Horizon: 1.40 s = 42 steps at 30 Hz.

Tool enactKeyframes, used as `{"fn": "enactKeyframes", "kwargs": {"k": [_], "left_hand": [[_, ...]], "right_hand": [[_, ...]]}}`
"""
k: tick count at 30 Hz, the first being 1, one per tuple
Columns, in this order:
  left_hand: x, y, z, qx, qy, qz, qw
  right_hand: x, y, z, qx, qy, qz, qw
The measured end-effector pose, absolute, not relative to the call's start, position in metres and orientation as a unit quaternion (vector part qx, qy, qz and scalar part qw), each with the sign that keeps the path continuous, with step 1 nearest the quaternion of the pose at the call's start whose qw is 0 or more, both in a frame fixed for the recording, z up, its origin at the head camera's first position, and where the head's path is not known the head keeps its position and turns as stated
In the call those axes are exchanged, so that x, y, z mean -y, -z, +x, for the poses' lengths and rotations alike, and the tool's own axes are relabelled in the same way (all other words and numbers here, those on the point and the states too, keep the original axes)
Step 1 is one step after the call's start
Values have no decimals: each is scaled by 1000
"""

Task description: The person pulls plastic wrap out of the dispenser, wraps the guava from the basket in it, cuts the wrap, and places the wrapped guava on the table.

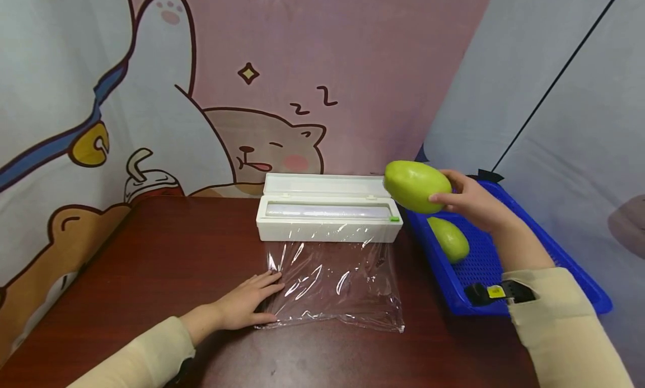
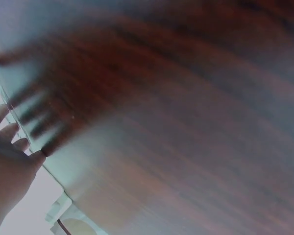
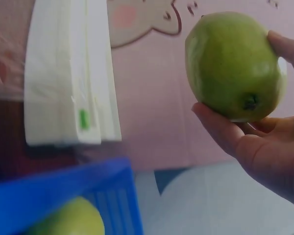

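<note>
In the head view, my right hand [image 1: 476, 200] grips a smooth, oval green fruit [image 1: 415, 186] above the near left corner of a blue basket. The right wrist view shows the fruit [image 3: 232, 66] between thumb and fingers, its dark stem scar facing the camera. My left hand [image 1: 247, 301] rests with fingers spread at the left edge of a sheet of clear plastic wrap [image 1: 332, 281] lying on the table. The sheet comes out of a white wrap dispenser [image 1: 327, 231], whose lid stands open and whose roll shows inside.
At the right, the blue basket [image 1: 564, 259] holds another green fruit [image 1: 450, 239]. A green slider [image 1: 395, 219] sits at the dispenser's right end. Behind the dark wooden table [image 1: 166, 259] hangs a cartoon-printed cloth [image 1: 363, 85].
</note>
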<state>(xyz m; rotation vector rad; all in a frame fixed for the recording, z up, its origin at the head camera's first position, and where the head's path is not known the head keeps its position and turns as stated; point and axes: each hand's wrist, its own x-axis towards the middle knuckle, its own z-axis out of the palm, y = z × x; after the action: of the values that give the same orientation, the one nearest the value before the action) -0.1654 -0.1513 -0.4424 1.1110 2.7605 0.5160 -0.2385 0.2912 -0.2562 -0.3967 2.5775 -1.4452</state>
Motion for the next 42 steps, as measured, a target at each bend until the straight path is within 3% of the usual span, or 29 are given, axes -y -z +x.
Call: {"fn": "enactKeyframes", "kwargs": {"k": [16, 28, 42], "left_hand": [[152, 441, -167, -912, -176, 365, 61], [152, 442, -167, -912, -170, 368, 60], [154, 440, -166, -909, -176, 370, 72]], "right_hand": [[-229, 287, -212, -844, 496, -175, 107], [-192, 338, -202, -791, 541, -233, 164], [-179, 394, -199, -782, 532, -275, 171]]}}
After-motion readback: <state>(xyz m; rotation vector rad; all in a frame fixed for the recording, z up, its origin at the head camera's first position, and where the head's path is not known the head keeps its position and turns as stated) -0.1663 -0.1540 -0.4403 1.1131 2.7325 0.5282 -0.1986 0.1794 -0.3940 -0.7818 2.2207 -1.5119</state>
